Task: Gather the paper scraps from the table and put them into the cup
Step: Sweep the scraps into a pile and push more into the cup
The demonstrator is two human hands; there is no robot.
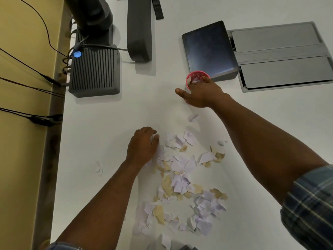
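Note:
A pink cup (193, 76) stands on the white table (111, 141) in front of a dark tablet, with several paper scraps inside it. My right hand (200, 93) rests over the cup's near rim, fingers at the opening and thumb spread to the left; whether it holds scraps is hidden. A spread of white and tan paper scraps (180, 179) covers the table's middle and near part. My left hand (143, 146) lies at the pile's upper left edge, fingers curled on a white scrap.
A ribbed dark box (94, 73) with a blue light and cables sits at the left edge. A dark speaker bar (138, 29) and a tablet (209, 51) stand behind the cup. A grey panel (281, 56) lies at the right. Stray scraps (99, 168) lie left of the pile.

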